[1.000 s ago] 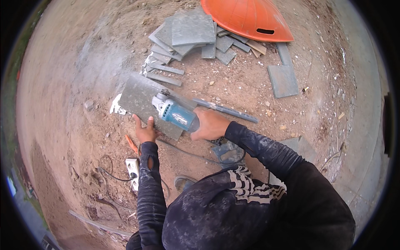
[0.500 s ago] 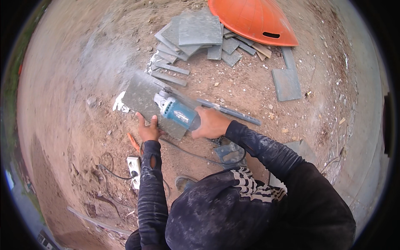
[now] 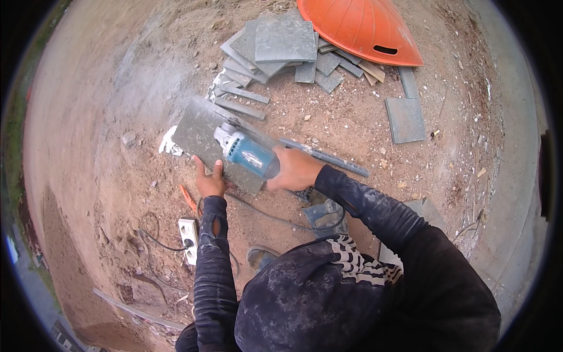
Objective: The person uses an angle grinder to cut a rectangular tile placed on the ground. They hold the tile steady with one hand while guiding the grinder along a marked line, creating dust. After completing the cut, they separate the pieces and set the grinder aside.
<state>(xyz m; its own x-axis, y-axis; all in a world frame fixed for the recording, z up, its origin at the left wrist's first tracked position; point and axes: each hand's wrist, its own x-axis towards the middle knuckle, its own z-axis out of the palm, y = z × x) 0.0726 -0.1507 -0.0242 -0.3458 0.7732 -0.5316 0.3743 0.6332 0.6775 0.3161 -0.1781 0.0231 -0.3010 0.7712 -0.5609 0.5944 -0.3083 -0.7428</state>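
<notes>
A grey stone tile lies at an angle on the dirt in front of me. My left hand grips its near left edge, index finger and thumb showing apart on top. In my right hand is a teal angle grinder, the fingers wrapped round the rear of its body. The grinder's silver head rests over the tile, its disc along the far right side; the contact line is partly hidden by the tool and dust. A dark cable runs beneath my hands.
Beyond the tile stand stacked grey tiles, cut strips and an overturned orange basin. A dark bar and a loose tile lie to the right. Near my left forearm are a white power strip and an orange-handled tool.
The grinder and my right hand have shifted very slightly left along the tile. My left hand keeps its hold on the tile's edge. Pale dust still hangs beyond the tile.
</notes>
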